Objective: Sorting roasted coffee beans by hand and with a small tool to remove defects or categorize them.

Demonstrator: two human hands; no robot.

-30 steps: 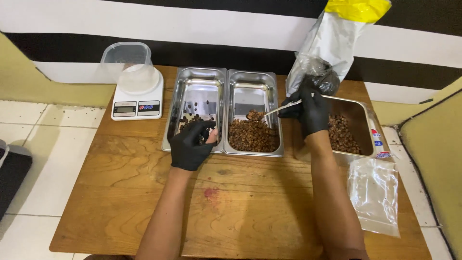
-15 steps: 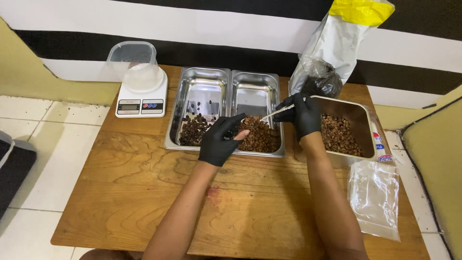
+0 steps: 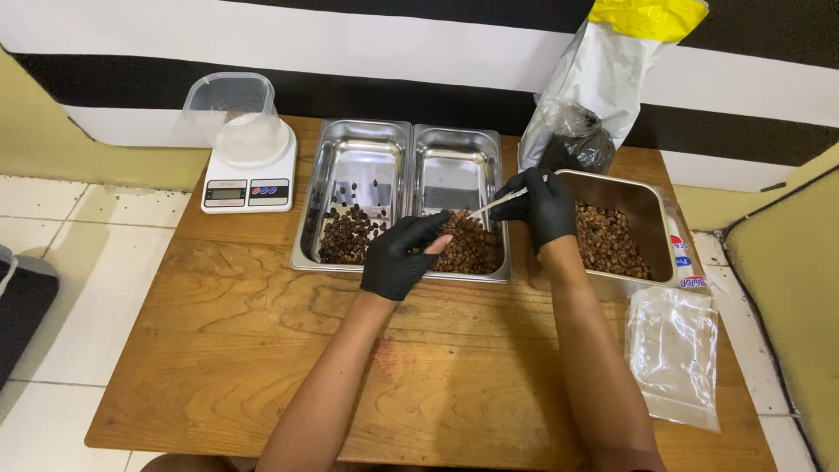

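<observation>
Moved since half a second ago: left hand (image 3: pixel 400 258), black-gloved, drawn back toward the near rim of the middle steel pan of brown beans (image 3: pixel 459 210), fingers loosely curled, holding nothing visible. Right hand (image 3: pixel 544 207), gloved, pinches thin metal tweezers (image 3: pixel 496 204), tips over the beans. Left steel pan (image 3: pixel 354 205) at 9 o'clock; larger bean-filled pan (image 3: pixel 616 232) at 3 o'clock. Risk: a bean slipping from the tweezers onto the wooden table (image 3: pixel 262 350).
</observation>
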